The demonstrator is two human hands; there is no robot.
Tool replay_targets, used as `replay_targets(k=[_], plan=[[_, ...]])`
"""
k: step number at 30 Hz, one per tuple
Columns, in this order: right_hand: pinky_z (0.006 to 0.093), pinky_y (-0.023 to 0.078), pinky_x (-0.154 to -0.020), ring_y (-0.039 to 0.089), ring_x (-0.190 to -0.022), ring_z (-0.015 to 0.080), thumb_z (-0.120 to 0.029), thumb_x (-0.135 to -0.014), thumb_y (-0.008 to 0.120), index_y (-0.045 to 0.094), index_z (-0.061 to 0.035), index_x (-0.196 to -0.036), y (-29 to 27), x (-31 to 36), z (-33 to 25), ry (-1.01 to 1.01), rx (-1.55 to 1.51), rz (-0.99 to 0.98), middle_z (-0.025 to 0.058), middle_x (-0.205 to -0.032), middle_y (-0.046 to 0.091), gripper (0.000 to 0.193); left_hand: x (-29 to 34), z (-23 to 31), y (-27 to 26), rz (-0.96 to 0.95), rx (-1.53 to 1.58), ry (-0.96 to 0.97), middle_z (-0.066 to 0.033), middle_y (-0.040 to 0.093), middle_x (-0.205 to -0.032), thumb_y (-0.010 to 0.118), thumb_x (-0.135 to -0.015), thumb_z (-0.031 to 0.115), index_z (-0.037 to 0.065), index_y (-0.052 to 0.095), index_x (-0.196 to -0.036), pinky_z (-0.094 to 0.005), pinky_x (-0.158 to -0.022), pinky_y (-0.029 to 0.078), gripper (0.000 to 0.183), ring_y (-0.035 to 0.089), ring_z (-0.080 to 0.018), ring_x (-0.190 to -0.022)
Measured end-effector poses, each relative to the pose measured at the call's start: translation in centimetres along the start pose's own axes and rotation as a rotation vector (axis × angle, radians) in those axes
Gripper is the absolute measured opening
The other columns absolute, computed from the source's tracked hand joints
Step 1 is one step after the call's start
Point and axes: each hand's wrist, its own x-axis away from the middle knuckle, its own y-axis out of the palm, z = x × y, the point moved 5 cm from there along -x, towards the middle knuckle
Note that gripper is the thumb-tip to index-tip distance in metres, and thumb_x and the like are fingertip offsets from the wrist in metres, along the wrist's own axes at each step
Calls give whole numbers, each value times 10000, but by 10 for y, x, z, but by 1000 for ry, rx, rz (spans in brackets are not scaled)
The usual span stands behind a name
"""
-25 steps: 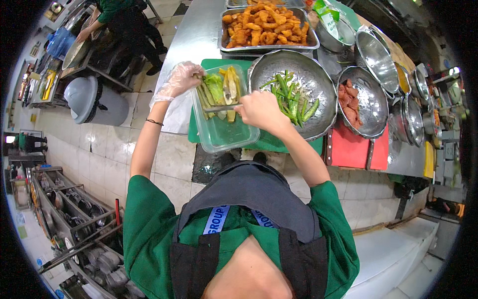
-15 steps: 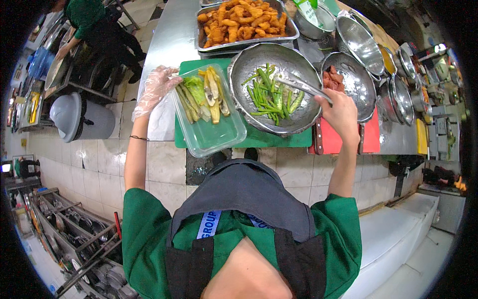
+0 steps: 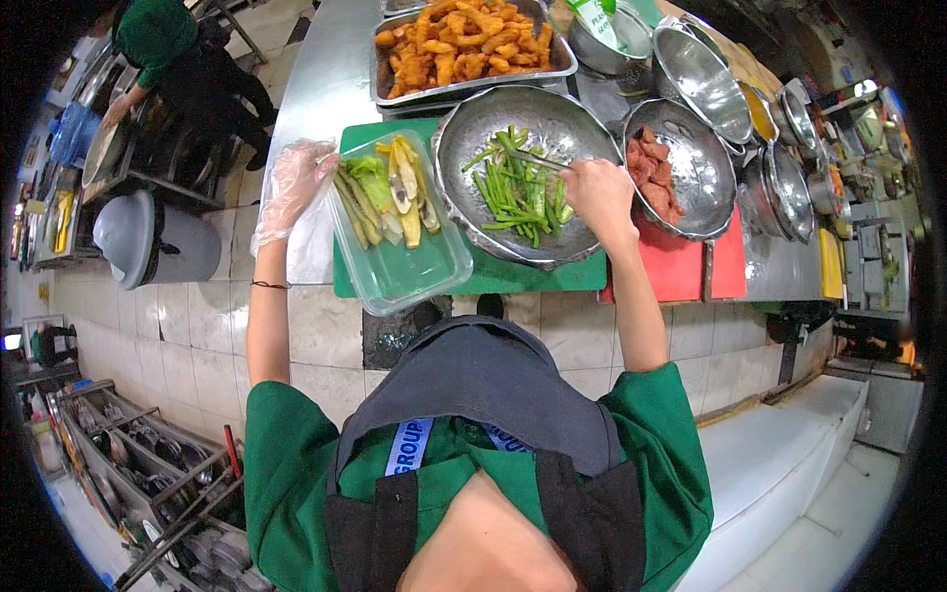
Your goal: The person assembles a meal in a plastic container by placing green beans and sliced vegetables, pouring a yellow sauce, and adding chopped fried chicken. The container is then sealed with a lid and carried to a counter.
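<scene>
Tongs (image 3: 539,160) — container (image 3: 412,271) left, meat (image 3: 652,178) right

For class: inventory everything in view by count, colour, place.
Table: 1, silver, centre
Green board: 1, green, on table
Container: 1, clear, on green board
Vegetable pieces: several, green and yellow, container
Large bowl: 1, silver, centre
Cut greens: many, green, large bowl
Tongs: 1, silver, over greens
Meat bowl: 1, silver, beside large bowl
Meat: several, reddish, meat bowl
Red board: at least 1, red, table edge
Tray: 1, silver, behind large bowl
Fried pieces: many, orange, tray
Other bowls: several, silver, right
Bin: 1, grey, left
Other person: 1, green top, upper left
Cap: 1, grey, lower centre
Left hand: 1, clear glove, container's corner
Right hand: 1, bare, on tongs
</scene>
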Motion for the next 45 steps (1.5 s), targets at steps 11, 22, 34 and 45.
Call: replay_targets(k=[11, 22, 34, 45], plan=[[415, 488, -653, 642, -730, 305, -264, -836, 637, 700, -83, -849, -67, 15, -1, 150, -199, 202, 127, -769, 669, 193, 12, 9, -32, 33, 134, -24, -149, 666, -934, 628, -865, 275, 26, 693, -976, -375, -762, 494, 281, 634, -296, -856], [399, 487, -677, 631, -724, 269, -233, -830, 611, 640, -57, -738, 1, 0, -180, -197, -360, 118, 112, -720, 646, 201, -5, 12, 12, -11, 196, 109, -107, 657, -903, 679, -811, 227, 104, 713, -1001, -362, -836, 475, 229, 610, -276, -908], [406, 507, -616, 641, -715, 313, -329, -848, 631, 681, -74, -895, -62, 37, -61, 108, -215, 112, 144, -763, 651, 265, -5, 18, 30, 10, 81, 268, -95, 624, -946, 722, -735, 140, 76, 698, -878, -386, -834, 477, 159, 589, -287, -934], [467, 526, -618, 650, -676, 382, -333, -811, 653, 706, -73, -836, -20, 73, 21, 327, -95, -163, 194, -710, 649, 266, 2, 47, -25, 120, 137, 75, -80, 615, -914, 705, -765, 139, 92, 708, -936, -369, -815, 482, 178, 599, -258, -894]])
